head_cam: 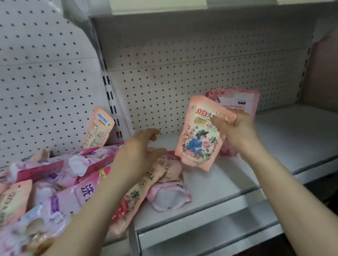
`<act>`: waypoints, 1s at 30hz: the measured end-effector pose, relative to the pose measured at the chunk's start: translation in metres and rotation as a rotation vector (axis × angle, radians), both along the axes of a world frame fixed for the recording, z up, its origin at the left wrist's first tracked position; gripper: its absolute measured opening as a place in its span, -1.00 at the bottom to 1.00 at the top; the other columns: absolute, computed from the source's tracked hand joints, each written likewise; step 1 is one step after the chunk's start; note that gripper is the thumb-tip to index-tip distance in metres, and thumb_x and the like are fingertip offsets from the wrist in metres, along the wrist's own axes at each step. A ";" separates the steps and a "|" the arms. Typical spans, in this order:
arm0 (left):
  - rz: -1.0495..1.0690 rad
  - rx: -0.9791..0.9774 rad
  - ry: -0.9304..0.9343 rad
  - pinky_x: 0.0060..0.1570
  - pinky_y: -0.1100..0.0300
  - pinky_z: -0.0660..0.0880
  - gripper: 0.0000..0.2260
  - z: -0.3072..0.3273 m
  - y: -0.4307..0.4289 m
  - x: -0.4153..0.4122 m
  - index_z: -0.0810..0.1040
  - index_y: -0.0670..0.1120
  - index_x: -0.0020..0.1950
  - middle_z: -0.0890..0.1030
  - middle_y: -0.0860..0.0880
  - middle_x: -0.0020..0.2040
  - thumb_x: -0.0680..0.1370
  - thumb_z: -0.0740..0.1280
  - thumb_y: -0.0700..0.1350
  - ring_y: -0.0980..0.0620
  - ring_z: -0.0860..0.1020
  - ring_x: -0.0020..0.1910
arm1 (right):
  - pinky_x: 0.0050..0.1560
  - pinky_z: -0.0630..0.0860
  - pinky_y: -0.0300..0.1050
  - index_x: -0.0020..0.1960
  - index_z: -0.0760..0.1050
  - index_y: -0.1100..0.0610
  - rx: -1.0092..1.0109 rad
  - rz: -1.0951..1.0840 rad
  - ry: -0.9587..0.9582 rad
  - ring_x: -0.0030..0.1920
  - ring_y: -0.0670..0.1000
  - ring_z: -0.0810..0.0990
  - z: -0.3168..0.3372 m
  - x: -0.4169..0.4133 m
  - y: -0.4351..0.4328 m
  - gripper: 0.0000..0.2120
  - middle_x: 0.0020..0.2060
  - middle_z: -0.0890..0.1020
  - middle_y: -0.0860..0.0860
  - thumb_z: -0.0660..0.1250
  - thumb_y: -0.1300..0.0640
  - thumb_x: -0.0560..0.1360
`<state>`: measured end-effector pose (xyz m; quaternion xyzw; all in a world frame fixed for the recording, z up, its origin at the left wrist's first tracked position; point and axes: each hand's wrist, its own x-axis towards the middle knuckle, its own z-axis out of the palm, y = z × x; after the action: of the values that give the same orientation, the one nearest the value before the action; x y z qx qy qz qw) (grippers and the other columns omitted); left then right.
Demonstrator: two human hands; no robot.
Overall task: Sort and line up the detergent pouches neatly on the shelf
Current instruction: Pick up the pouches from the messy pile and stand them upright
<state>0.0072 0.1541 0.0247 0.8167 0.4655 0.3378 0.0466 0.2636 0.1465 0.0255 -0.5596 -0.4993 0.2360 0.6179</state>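
My right hand point(237, 132) grips the top corner of a salmon-pink floral detergent pouch point(201, 142) and holds it tilted above the white shelf point(299, 139). Behind it a darker pink pouch point(237, 100) stands upright against the pegboard. My left hand point(136, 153) hovers with fingers apart over a jumbled heap of pink and lilac pouches point(51, 192) at the left, holding nothing. One pouch point(97, 128) leans upright against the back panel. A floral pouch point(148, 182) and a white-bottomed pouch point(168, 197) lie at the heap's right edge.
A perforated back panel point(200, 82) runs behind the shelf, with a slotted upright point(112, 106) between two bays. An upper shelf point(164, 1) overhangs. A lower shelf edge point(205, 244) sits below. The shelf's right half holds nothing but the standing pouch.
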 end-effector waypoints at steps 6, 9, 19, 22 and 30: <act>0.095 0.061 0.205 0.25 0.01 0.43 -0.52 -0.019 -0.001 -0.042 0.40 -0.07 0.41 0.48 -0.06 0.33 0.55 0.31 0.11 -0.06 0.46 0.28 | -0.09 0.56 -0.06 0.13 0.65 0.10 -0.041 -0.306 -0.426 -0.04 0.12 0.69 -0.006 0.031 0.007 -0.77 -0.04 0.73 0.07 0.41 0.05 0.51; 0.128 -0.079 0.155 0.03 0.05 0.50 -0.48 -0.027 0.001 -0.050 0.30 -0.04 0.47 0.57 -0.08 0.15 0.57 0.29 0.11 -0.07 0.54 0.10 | 0.01 0.59 0.05 0.15 0.63 0.11 -0.146 -0.308 -0.465 0.03 0.19 0.66 -0.025 0.031 0.012 -0.75 0.06 0.71 0.10 0.35 0.01 0.56; 0.065 -0.291 -0.506 -0.26 0.30 0.57 -0.80 -0.020 -0.002 -0.053 0.60 0.01 0.03 0.67 0.11 -0.16 0.45 0.48 -0.17 0.20 0.64 -0.25 | 0.23 0.40 0.09 0.38 0.36 0.10 0.271 -0.596 -0.527 0.26 0.16 0.41 -0.022 0.003 -0.023 -0.55 0.25 0.50 0.13 0.34 0.14 0.52; -0.063 -0.332 -0.765 -0.30 0.26 0.59 -0.90 -0.003 -0.008 -0.048 0.62 -0.05 -0.14 0.70 0.02 -0.26 0.45 0.47 -0.24 0.10 0.68 -0.28 | 0.16 0.45 -0.05 0.28 0.45 0.09 0.354 -0.359 -0.514 0.19 0.08 0.49 -0.015 -0.028 -0.037 -0.67 0.16 0.55 0.04 0.36 0.11 0.53; -0.120 -0.244 -0.869 -0.24 0.10 0.65 -0.90 0.032 -0.014 -0.004 0.64 -0.01 -0.11 0.71 -0.01 -0.22 0.44 0.49 -0.17 0.01 0.70 -0.27 | -0.09 0.67 -0.01 0.04 0.63 0.18 -0.063 0.405 0.037 -0.12 0.07 0.74 0.003 -0.080 -0.049 -0.80 -0.12 0.75 0.07 0.46 0.09 0.47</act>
<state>0.0032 0.1401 0.0569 0.6133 0.3909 0.5885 0.3531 0.1836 0.0978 0.0286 -0.4625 -0.5824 0.3813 0.5491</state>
